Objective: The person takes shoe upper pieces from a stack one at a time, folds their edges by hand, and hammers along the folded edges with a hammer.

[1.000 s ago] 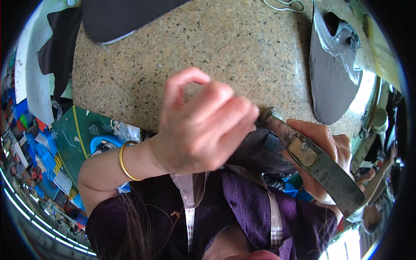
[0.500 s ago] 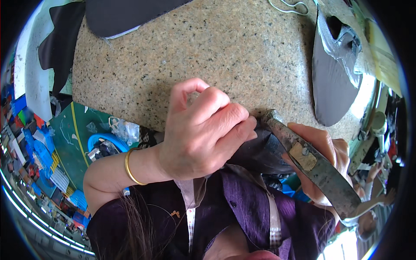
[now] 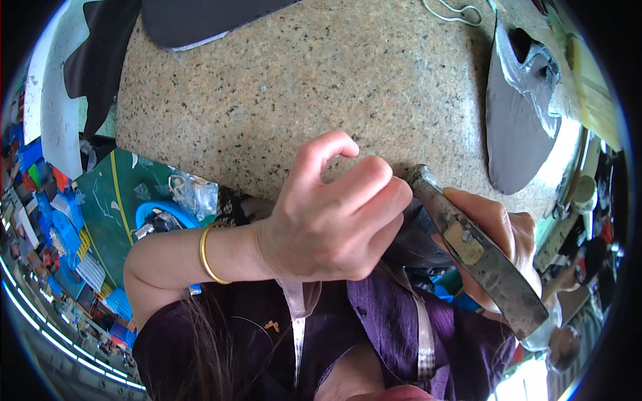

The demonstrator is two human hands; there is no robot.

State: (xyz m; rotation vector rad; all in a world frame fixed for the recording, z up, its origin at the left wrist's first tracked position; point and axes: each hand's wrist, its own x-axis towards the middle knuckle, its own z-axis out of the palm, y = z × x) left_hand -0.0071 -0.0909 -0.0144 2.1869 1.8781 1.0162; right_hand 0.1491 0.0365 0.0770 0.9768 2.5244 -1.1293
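My right hand (image 3: 498,224) is closed around a hammer (image 3: 491,267). Its long, worn metal head slants from the table edge down to the right, with a tan wooden plug showing in its eye. My left hand (image 3: 334,214), a gold bangle on its wrist, is curled shut just left of the hammer's tip. Whatever its fingertips pinch is hidden behind the knuckles. Between the two hands a shiny black leather-like piece (image 3: 421,237) shows partly, below the table's near edge.
A speckled stone tabletop (image 3: 267,100) spreads ahead. Dark flat pieces (image 3: 221,17) lie at its far left, and a dark shoe upper (image 3: 518,127) with a glossy lining lies at the right. A blue basin (image 3: 157,208) with a plastic bag (image 3: 195,194) stands lower left.
My left hand has moved right, nearer the hammer, and its index finger is lifted a little more. The hammer has barely shifted in my right hand.
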